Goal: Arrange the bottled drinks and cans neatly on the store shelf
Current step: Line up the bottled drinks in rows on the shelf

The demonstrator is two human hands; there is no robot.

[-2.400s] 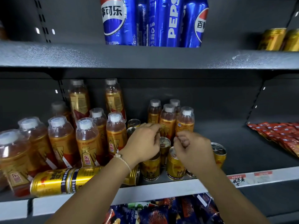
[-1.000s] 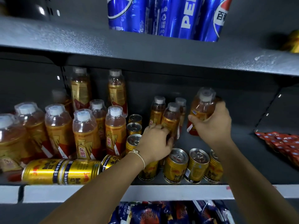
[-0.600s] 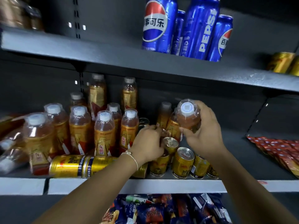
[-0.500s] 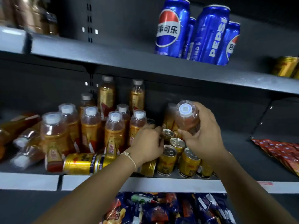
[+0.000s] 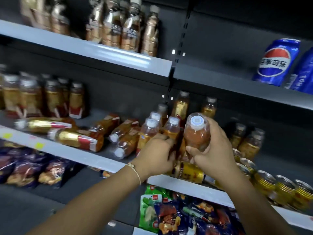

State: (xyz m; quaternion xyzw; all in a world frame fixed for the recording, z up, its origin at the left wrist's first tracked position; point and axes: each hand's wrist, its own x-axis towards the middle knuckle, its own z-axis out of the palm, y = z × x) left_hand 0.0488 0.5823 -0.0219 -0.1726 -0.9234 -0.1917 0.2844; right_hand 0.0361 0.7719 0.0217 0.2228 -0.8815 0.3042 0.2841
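Right hand (image 5: pixel 213 150), centre right of the frame, is gripping an amber bottle (image 5: pixel 197 134) round its body, fingers and thumb curled about it; the white cap is tilting toward the camera and the bottle is being held clear of the shelf (image 5: pixel 191 184). Left hand (image 5: pixel 156 156), just left of it, is reaching in among a cluster of upright bottles (image 5: pixel 149 131) at mid frame, fingers curling against their labels; whether it is actually clasping one or only pressing on it is hard to tell through the blur. The two hands are sitting close together but are not touching.

A gold can (image 5: pixel 188 171) is lying on its side on the shelf edge just below both hands. To the lower right, a row of upright gold cans (image 5: pixel 279 189) is standing along the shelf front. Behind them, at right of centre, more bottles (image 5: pixel 249 143) are standing upright.

Left of the cluster, several fallen bottles (image 5: pixel 76 139) are lying on their sides on the neighbouring shelf section, with upright ones (image 5: pixel 50 99) standing behind at far left. Blue cola cans (image 5: pixel 276 61) are standing on the shelf above, upper right. Tall brown bottles (image 5: pixel 118 26) are lining the top shelf, upper left. Snack bags (image 5: pixel 177 216) are filling the level beneath, bottom centre.
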